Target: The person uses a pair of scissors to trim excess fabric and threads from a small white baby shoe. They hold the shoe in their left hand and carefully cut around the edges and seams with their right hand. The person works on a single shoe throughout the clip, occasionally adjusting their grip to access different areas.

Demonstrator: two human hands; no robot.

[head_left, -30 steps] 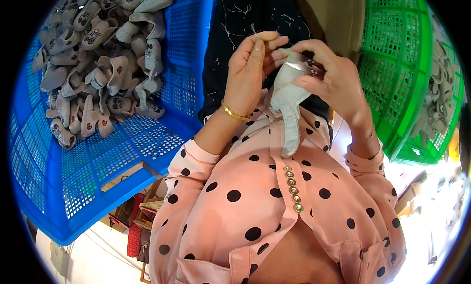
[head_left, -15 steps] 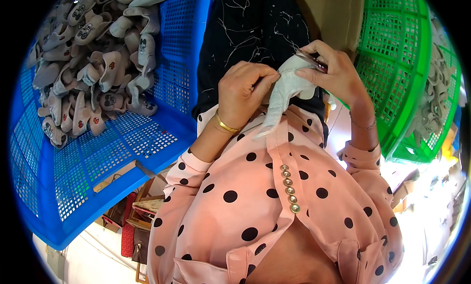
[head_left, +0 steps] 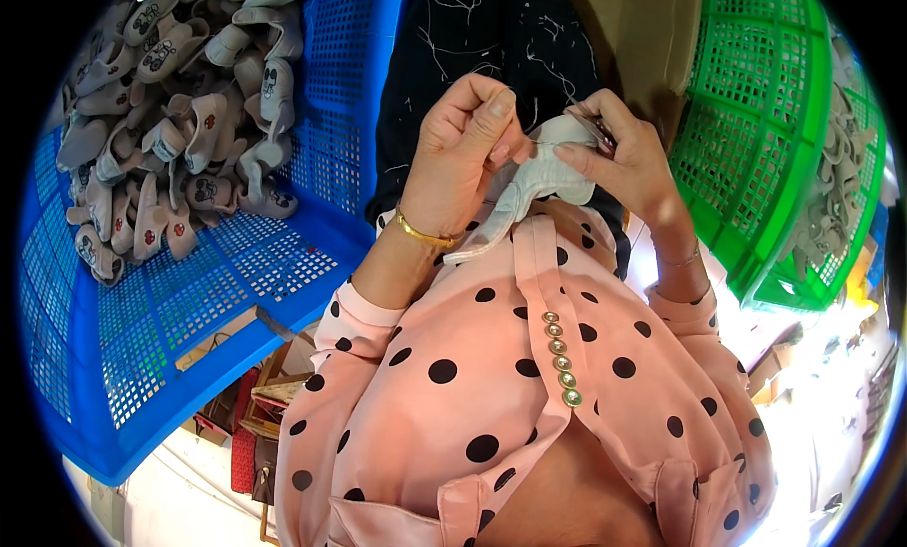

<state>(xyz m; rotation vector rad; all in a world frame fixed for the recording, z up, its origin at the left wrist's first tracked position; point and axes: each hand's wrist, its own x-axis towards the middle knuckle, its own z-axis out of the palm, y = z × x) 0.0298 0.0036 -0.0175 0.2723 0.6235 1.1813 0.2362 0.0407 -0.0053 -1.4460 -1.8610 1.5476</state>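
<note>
Hands (head_left: 465, 150) (head_left: 625, 160), two: left curled shut, contents unclear; right grips one white shoe (head_left: 553, 176), one tool (head_left: 606, 141).

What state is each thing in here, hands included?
Left hand: fingers pinched together; anything held is too small to tell.
Right hand: closed on the white piece.
White piece: held, narrow end pointing lower left.
Shiny tool: in the right hand, partly hidden.
Blue basket: holding piled pale pieces.
Green basket: holding greyish pieces.
Dark trousers: strewn with threads.
</note>
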